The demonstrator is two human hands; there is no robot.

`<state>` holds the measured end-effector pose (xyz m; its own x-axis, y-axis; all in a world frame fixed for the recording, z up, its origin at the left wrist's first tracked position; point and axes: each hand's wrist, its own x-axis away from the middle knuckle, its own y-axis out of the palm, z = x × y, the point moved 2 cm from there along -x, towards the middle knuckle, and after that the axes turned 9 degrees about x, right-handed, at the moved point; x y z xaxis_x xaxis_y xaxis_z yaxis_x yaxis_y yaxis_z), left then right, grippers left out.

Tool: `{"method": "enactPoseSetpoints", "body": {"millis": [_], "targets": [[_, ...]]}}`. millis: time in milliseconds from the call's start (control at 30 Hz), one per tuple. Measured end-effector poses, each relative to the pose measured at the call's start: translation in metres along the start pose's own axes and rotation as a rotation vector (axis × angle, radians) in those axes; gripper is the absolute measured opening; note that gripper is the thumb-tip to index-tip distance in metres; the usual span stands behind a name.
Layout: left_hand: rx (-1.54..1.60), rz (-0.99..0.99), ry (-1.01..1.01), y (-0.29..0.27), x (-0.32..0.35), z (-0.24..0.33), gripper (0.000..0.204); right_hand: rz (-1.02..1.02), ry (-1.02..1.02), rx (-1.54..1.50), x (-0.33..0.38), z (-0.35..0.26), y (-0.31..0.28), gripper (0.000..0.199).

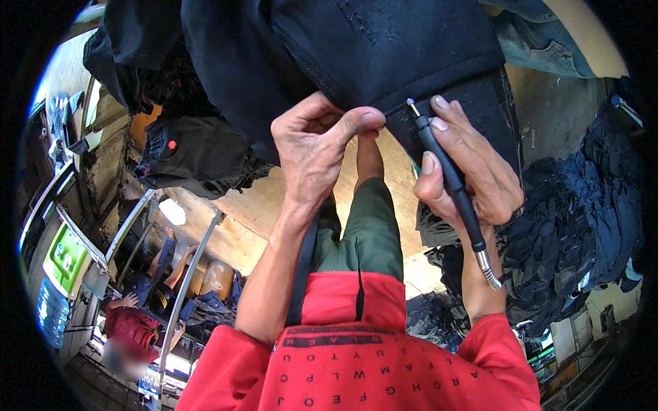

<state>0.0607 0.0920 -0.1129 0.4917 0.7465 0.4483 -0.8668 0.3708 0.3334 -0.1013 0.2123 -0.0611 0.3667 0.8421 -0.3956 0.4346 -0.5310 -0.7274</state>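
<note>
Dark denim shorts or trousers (pixel 397 48) are spread out at the top of the view, with a stitched hem and a scuffed patch near the upper edge. At that hem, my left hand (pixel 312 140) is closed, thumb and curled fingers pinching the denim edge. My right hand (pixel 490 171) grips a slim black rotary tool handpiece (pixel 445 161) like a pen. Its small pale tip sits just below the hem, right of my left thumb; whether it touches the cloth I cannot tell. A metal spring sleeve (pixel 488 270) trails from the handpiece toward my right wrist.
Large heaps of dark garments (pixel 569 212) lie on the right. Black folded garments (pixel 199 154) are at the left, and blue jeans (pixel 548 41) at the upper right. At lower left, another person (pixel 130 322) works near metal bars (pixel 185 288), a green basin (pixel 65 257) and a water bottle (pixel 53 312).
</note>
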Motion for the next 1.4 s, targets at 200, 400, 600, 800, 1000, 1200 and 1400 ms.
{"method": "enactPoseSetpoints", "body": {"millis": [200, 400, 600, 800, 1000, 1200, 1400], "targets": [[-0.002, -0.007, -0.009, -0.002, 0.0, -0.001, 0.013, 0.019, 0.02, 0.013, 0.0, 0.002, -0.001, 0.031], [-0.04, -0.018, -0.009, -0.005, -0.003, -0.002, 0.014, 0.047, 0.04, 0.023, 0.0, 0.002, -0.001, 0.03], [-0.031, -0.035, -0.008, -0.011, -0.005, -0.006, 0.016, 0.037, 0.101, 0.09, 0.002, 0.0, -0.002, 0.028], [0.048, -0.079, -0.025, -0.021, -0.015, -0.021, 0.015, 0.105, 0.23, -0.043, 0.001, 0.008, -0.008, 0.029], [0.226, -0.098, -0.017, -0.026, -0.021, -0.039, 0.018, -0.059, 0.088, -0.003, -0.004, 0.014, -0.014, 0.029], [0.253, -0.084, -0.007, -0.026, -0.021, -0.039, 0.017, -0.072, 0.011, -0.049, -0.004, 0.015, -0.009, 0.03], [0.241, -0.097, 0.001, -0.026, -0.021, -0.04, 0.015, -0.062, 0.025, -0.025, -0.003, 0.015, -0.01, 0.03]]}}
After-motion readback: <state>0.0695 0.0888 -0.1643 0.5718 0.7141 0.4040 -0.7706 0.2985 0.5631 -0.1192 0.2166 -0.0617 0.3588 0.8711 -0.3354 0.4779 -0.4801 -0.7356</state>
